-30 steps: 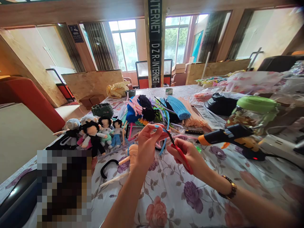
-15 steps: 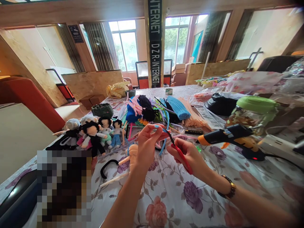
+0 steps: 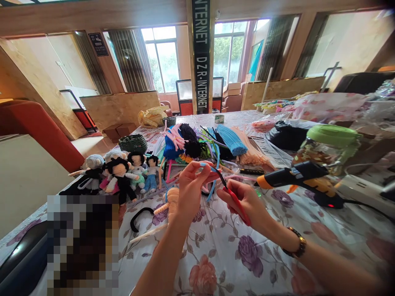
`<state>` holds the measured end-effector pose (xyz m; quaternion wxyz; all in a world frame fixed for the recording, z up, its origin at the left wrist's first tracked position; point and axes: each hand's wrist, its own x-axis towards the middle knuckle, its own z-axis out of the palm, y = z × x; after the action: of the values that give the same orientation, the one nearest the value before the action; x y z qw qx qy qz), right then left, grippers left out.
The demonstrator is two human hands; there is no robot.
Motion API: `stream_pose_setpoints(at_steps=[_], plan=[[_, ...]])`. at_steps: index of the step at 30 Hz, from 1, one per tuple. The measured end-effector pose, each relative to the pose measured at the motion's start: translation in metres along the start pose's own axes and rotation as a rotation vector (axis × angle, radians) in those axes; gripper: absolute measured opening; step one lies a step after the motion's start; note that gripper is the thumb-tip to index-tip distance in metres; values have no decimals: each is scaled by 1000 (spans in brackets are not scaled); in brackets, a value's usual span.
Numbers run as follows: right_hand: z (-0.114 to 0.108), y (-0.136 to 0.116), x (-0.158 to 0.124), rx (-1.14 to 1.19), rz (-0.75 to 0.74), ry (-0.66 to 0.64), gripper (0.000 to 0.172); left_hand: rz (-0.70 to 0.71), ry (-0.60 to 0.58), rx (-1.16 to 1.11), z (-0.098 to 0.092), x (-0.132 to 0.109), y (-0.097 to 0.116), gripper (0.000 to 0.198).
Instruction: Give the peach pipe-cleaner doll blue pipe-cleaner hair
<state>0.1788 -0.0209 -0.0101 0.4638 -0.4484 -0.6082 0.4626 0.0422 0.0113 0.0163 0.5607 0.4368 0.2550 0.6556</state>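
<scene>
My left hand (image 3: 195,181) pinches a short black pipe cleaner (image 3: 215,169) between thumb and fingertips. In my right hand (image 3: 243,202) are red-handled scissors (image 3: 238,205), gripped by the handles, with the dark blades pointing up and left at the black piece. Whether the blades touch it I cannot tell. Beside my left wrist lies a peach pipe-cleaner doll body (image 3: 172,201), partly hidden by the forearm. A curved black pipe cleaner (image 3: 135,218) rests on the floral tablecloth (image 3: 228,271) to its left.
Several finished dolls (image 3: 120,172) sit at the left near a dark green basket (image 3: 133,143). Bundles of pipe cleaners (image 3: 231,139) lie behind my hands. To the right are a black and orange glue gun (image 3: 293,174) with a cable and a green-lidded jar (image 3: 330,142).
Almost nothing differs. Both hands, the scissors and the black pipe cleaner keep nearly the same position.
</scene>
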Motion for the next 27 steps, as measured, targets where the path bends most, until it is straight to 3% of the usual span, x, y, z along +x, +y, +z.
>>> stream_pose_setpoints(at_steps=[10, 27], plan=[[1, -3, 0, 37, -11, -30, 41, -7, -11, -18, 0, 0, 0, 25], [2, 1, 0, -51, -57, 44, 47, -5, -28, -46, 0, 0, -1, 25]])
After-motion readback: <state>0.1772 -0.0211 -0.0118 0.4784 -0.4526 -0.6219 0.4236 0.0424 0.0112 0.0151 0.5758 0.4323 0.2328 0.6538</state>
